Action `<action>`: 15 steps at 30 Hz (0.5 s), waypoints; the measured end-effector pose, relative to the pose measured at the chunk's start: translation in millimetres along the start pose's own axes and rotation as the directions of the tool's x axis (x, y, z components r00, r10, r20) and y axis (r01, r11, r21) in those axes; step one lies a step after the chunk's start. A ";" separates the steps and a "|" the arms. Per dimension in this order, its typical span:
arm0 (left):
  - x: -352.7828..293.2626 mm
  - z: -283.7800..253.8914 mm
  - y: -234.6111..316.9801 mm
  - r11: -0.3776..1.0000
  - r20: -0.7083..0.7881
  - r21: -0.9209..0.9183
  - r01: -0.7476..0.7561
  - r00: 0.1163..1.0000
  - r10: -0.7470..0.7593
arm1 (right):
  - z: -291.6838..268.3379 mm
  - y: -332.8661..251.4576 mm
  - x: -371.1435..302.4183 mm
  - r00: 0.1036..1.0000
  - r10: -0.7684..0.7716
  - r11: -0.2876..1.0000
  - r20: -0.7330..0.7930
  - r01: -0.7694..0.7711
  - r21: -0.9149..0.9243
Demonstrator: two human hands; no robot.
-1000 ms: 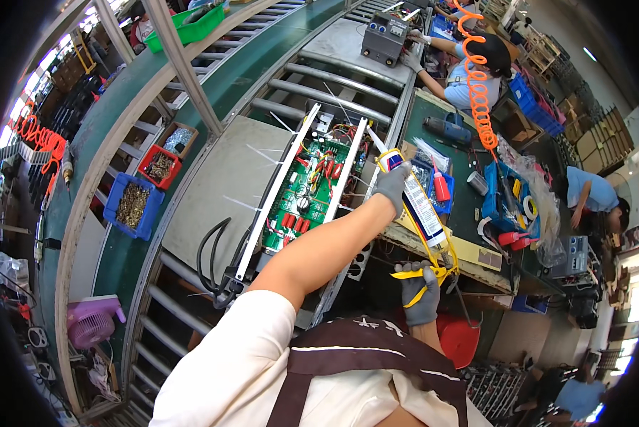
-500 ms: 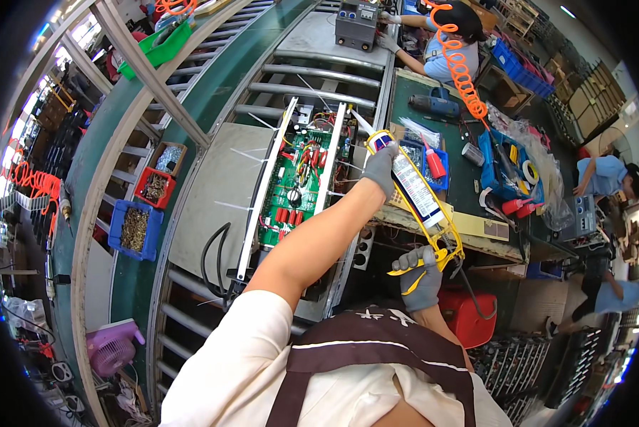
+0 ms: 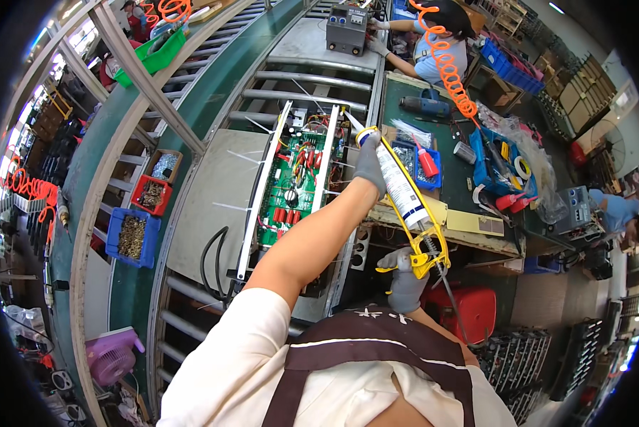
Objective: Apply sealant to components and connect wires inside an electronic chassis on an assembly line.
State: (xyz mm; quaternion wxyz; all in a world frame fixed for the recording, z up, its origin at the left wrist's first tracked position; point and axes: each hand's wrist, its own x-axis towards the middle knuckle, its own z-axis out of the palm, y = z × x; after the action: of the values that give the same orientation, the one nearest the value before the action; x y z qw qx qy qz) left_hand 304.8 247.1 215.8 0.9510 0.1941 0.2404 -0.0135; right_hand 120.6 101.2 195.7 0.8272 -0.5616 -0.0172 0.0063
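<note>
A yellow caulking gun (image 3: 442, 245) loaded with a white cartridge (image 3: 403, 192) slants across the space right of the chassis. My gloved left hand (image 3: 370, 167) is wrapped round the cartridge's front end, just behind the pale nozzle (image 3: 352, 121). Down at the rear, my gloved right hand (image 3: 406, 285) grips the gun's handle and trigger, which its fingers partly cover. The nozzle tip lies close to the far end of a white rail (image 3: 328, 153) on an open chassis. Between the rails sits a green circuit board (image 3: 284, 188) with red parts and wires. White cable ties stick out sideways.
The chassis rests on a grey board (image 3: 220, 178) over a roller conveyor (image 3: 312, 78). Blue (image 3: 147, 249) and red bins (image 3: 143, 193) of small hardware stand left. A heat gun (image 3: 425, 105) and blue tool bin (image 3: 484, 167) lie on the right bench. A co-worker (image 3: 440, 57) handles a grey machine (image 3: 346, 28) beyond.
The caulking gun has rolled and swung slightly left, turning the cartridge's printed side. My right hand has closed further round the handle and trigger. The view has shifted a little.
</note>
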 end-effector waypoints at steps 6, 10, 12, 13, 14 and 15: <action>-15.5 9.6 8.0 0.994 0.065 -0.058 0.090 0.994 -0.086 | -14.7 -0.2 3.6 0.993 -0.110 0.986 0.052 0.116 -0.118; -17.7 8.1 11.9 0.981 0.152 -0.107 0.162 0.978 -0.145 | -10.4 -6.8 4.3 0.994 -0.104 0.992 0.025 0.105 -0.063; -16.2 1.9 10.7 0.996 0.116 -0.080 0.035 0.993 -0.025 | -7.0 -7.5 0.3 0.994 -0.102 0.992 0.046 0.106 -0.074; -13.9 -1.9 13.6 0.997 0.138 -0.065 0.047 0.990 -0.037 | -3.7 -9.9 -2.3 0.993 -0.096 0.991 0.066 0.102 -0.088; -11.7 -4.4 14.5 0.995 0.165 -0.058 0.087 0.983 -0.076 | -3.1 -16.7 -4.5 0.987 -0.097 0.982 0.130 0.116 -0.150; -13.8 -5.5 18.3 0.992 0.189 -0.049 0.119 0.976 -0.108 | -1.7 -15.8 -5.8 0.986 -0.096 0.983 0.134 0.116 -0.145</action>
State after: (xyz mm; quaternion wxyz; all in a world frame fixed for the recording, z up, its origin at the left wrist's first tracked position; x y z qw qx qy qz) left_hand 292.3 265.2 224.4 0.9723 0.1495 0.1612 -0.0786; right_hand 114.7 93.7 209.6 0.7784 -0.6198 -0.0998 -0.0037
